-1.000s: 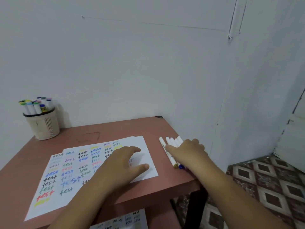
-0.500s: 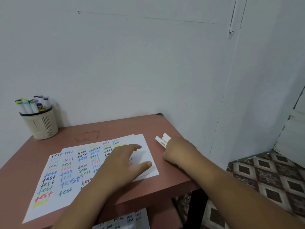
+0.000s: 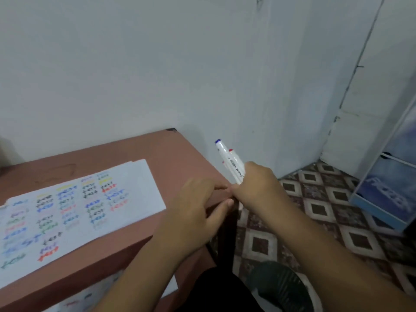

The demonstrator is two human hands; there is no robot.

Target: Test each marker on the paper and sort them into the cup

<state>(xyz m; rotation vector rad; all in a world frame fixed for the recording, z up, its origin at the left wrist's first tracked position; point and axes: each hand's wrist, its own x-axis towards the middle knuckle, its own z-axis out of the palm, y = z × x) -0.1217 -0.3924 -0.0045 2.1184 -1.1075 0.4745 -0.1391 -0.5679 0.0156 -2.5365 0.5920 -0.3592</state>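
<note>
Markers [image 3: 233,164] bunched upright in the right hand [image 3: 256,188]

Black barrel print is too blurred to read; paper [image 3: 74,210] carries coloured "test" words; left hand [image 3: 198,206] curled, grip unclear.

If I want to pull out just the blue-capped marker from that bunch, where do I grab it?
Probably pinch its white barrel just below the blue cap, coming from above. The blue-capped marker sticks up highest out of the bunch the right hand grips, tilted up and to the left, so its upper end is free while its lower part is wrapped in fingers. The left hand sits close by.
</note>
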